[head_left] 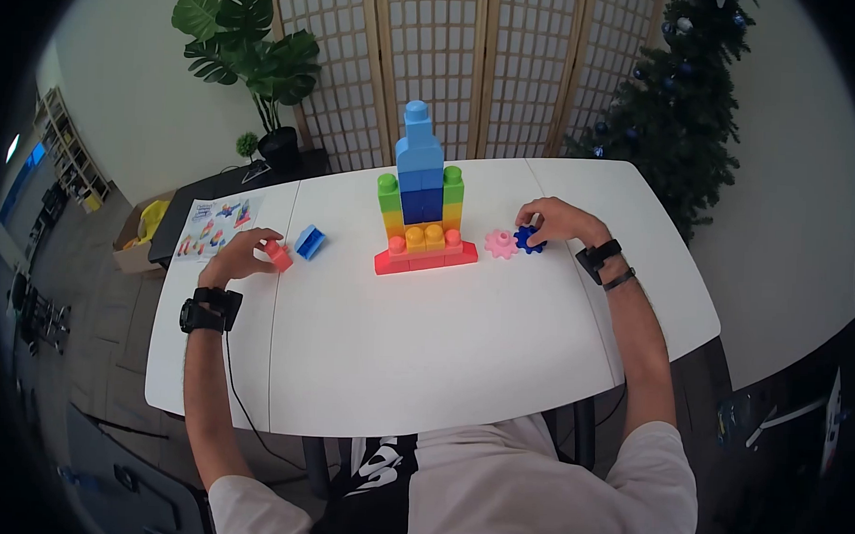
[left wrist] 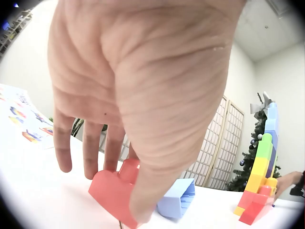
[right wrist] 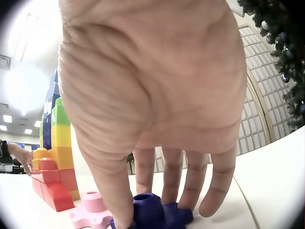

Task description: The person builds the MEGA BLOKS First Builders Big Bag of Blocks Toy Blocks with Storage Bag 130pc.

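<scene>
My left hand pinches a small red toy block at the table's left side, thumb on the near face and fingers behind. Just right of it lies a light blue block, its hollow underside showing in the left wrist view. On the other side my right hand holds a dark blue gear-shaped piece between thumb and fingers, low at the tabletop. A pink gear-shaped piece lies beside it. Between the hands stands a block tower with a red base, yellow and green sides and a blue column.
A printed sheet with pictures of block models lies at the back left of the white table. Behind are a folding screen, a potted plant and a Christmas tree. A cable hangs from the left wrist.
</scene>
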